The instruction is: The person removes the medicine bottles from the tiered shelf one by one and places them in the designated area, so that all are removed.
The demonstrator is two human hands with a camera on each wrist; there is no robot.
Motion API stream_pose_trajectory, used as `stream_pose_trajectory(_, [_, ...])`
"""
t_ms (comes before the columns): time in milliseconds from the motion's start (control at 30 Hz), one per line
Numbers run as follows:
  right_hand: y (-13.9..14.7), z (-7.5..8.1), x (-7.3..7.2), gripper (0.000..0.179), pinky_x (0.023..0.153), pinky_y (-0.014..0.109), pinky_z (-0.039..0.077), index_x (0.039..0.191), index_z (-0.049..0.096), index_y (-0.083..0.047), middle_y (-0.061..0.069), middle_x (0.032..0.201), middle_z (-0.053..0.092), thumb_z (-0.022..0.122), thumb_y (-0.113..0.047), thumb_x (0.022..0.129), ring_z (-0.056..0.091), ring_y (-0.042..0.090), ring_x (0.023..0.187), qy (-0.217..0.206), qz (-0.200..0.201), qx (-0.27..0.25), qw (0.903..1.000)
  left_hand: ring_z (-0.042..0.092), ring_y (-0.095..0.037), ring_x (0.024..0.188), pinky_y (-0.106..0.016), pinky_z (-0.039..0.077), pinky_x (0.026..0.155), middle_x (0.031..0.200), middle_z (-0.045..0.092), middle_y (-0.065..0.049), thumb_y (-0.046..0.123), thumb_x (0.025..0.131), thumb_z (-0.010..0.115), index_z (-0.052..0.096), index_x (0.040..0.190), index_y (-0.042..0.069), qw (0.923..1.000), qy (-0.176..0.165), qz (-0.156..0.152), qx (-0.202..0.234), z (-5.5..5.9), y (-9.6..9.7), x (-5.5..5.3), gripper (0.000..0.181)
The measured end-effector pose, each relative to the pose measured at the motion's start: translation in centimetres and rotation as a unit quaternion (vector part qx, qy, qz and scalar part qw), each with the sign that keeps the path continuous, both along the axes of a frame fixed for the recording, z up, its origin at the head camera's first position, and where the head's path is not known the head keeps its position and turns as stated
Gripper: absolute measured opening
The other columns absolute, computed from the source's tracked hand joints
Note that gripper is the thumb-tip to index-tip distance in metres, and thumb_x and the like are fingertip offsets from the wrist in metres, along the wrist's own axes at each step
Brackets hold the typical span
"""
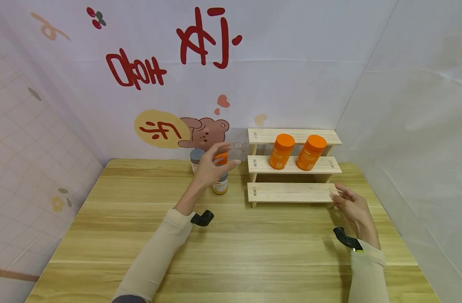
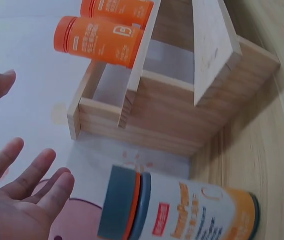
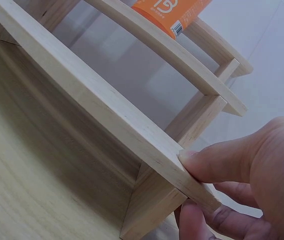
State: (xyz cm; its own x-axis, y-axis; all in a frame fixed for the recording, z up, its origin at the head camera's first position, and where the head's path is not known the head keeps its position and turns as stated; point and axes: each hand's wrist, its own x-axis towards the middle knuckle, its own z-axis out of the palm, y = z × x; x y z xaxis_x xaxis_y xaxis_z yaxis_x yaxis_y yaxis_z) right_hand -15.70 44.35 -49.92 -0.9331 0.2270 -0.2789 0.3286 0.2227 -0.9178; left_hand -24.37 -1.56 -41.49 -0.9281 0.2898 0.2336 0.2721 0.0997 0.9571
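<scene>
Fingers of the nearer left hand point(image 1: 210, 168) spread wide, empty, just above the upright front bottle point(image 1: 220, 185); the right hand point(image 1: 355, 208) pinches the rack's point(image 1: 291, 192) front right corner.

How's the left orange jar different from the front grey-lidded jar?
The left orange jar has an orange lid; the front jar has a grey one. The orange jar's sides are mostly orange; the front jar's are white and yellow. The orange jar stands on the middle shelf, the front jar on the table. Both stand upright with writing on them.
</scene>
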Motion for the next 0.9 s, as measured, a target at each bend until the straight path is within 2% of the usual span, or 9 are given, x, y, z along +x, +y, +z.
stream_pose_trajectory(167, [0.1, 0.0, 0.0, 0.081, 0.084, 0.016, 0.056, 0.162, 0.034, -0.017, -0.016, 0.113, 0.056, 0.074, -0.039, 0.094, 0.060, -0.003, 0.096, -0.004, -0.005, -0.011, 0.9999, 0.050, -0.027, 0.141, -0.051, 0.039, 0.121, 0.146, 0.057, -0.011, 0.022, 0.092, 0.077, 0.054, 0.145, 0.019, 0.9995, 0.016, -0.025, 0.012, 0.2, 1.2, 0.0, 0.058])
stream_pose_trajectory(333, [0.2, 0.0, 0.0, 0.081, 0.083, 0.016, 0.056, 0.162, 0.034, -0.017, -0.019, 0.110, 0.058, 0.074, -0.038, 0.094, 0.061, -0.004, 0.095, -0.004, -0.005, -0.014, 0.9999, 0.050, -0.024, 0.141, -0.045, 0.040, 0.121, 0.148, 0.055, -0.009, 0.021, 0.093, 0.075, 0.051, 0.148, 0.017, 0.9987, 0.010, -0.050, 0.010, 0.1, 2.4, 0.1, 0.060])
stream_pose_trajectory(500, [0.5, 0.0, 0.0, 0.081, 0.083, 0.016, 0.056, 0.162, 0.034, -0.017, -0.019, 0.113, 0.056, 0.073, -0.039, 0.095, 0.060, -0.003, 0.097, 0.000, 0.000, -0.013, 0.9999, 0.051, -0.029, 0.141, -0.043, 0.041, 0.120, 0.148, 0.055, -0.013, 0.028, 0.093, 0.076, 0.051, 0.149, 0.017, 0.9977, -0.006, -0.068, 0.004, 0.4, 3.9, -0.1, 0.062])
stream_pose_trajectory(633, [0.6, 0.0, 0.1, 0.081, 0.082, 0.016, 0.056, 0.162, 0.033, -0.017, -0.019, 0.112, 0.057, 0.074, -0.038, 0.095, 0.060, -0.003, 0.096, -0.003, -0.002, -0.019, 0.9998, 0.049, -0.037, 0.141, -0.051, 0.040, 0.120, 0.149, 0.052, -0.020, 0.027, 0.093, 0.076, 0.050, 0.150, 0.011, 0.9964, -0.010, -0.083, 0.014, 0.3, 5.0, -0.4, 0.065])
stream_pose_trajectory(733, [0.6, -0.1, 0.0, 0.082, 0.082, 0.016, 0.056, 0.162, 0.033, -0.017, -0.019, 0.110, 0.058, 0.075, -0.038, 0.094, 0.061, -0.004, 0.095, -0.003, -0.002, -0.018, 0.9998, 0.051, -0.034, 0.140, -0.051, 0.040, 0.120, 0.147, 0.054, -0.017, 0.026, 0.093, 0.077, 0.051, 0.149, 0.013, 0.9959, -0.017, -0.086, 0.019, 0.3, 5.8, -0.6, 0.063])
stream_pose_trajectory(900, [0.4, -0.2, -0.1, 0.082, 0.084, 0.015, 0.056, 0.162, 0.034, -0.018, -0.017, 0.115, 0.055, 0.074, -0.040, 0.094, 0.060, -0.005, 0.097, -0.001, 0.001, -0.015, 0.9999, 0.055, -0.025, 0.136, -0.043, 0.045, 0.118, 0.143, 0.058, -0.007, 0.026, 0.093, 0.077, 0.053, 0.148, 0.020, 0.9958, -0.024, -0.088, 0.011, 0.4, 6.6, -1.0, 0.059])
